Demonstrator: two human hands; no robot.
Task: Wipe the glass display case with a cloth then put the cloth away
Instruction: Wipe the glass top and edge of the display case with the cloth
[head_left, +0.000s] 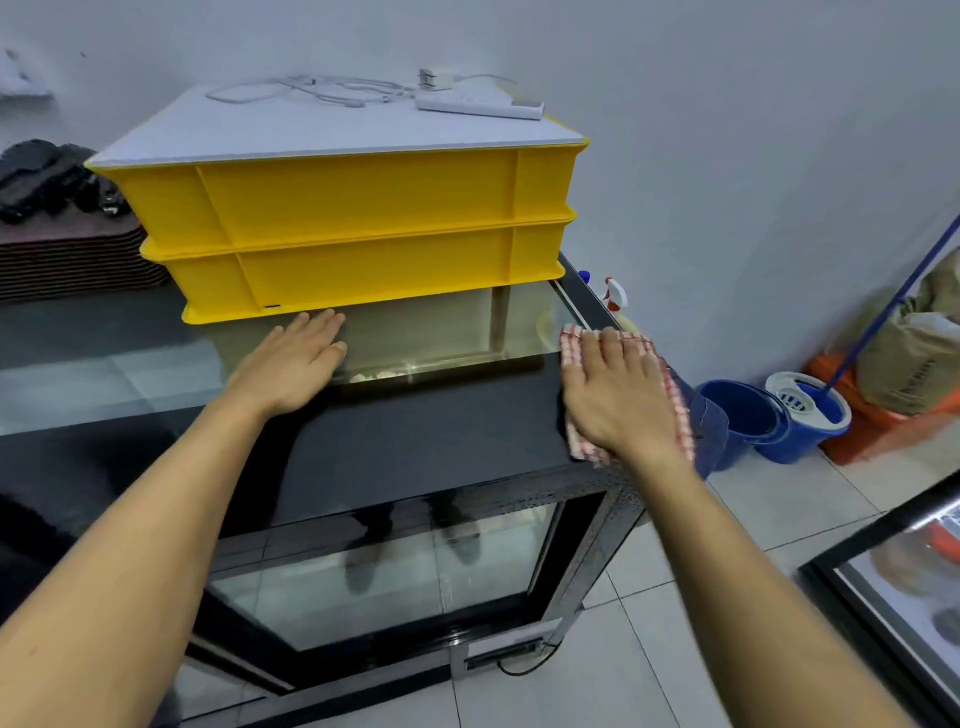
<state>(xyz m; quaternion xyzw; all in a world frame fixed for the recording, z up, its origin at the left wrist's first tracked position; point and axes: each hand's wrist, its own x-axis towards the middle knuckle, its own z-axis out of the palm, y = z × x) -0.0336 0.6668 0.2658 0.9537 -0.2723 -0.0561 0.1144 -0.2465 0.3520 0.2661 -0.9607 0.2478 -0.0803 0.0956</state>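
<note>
Right hand (615, 395), fingers flat, presses the red-checked cloth (675, 400) onto the glass display case (415, 431) top at its right edge, left hand (291, 358) flat, holding nothing; cloth likely light, limp: pinch any edge.

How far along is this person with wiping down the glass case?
Midway, by the look of it. The right hand presses a red-and-white checked cloth flat on the black-framed glass display case, near its right edge; the left hand rests flat on top. I cannot tell which parts are already wiped. Two stacked yellow plastic crates cover the back. The cloth is yet to be put away.
</note>
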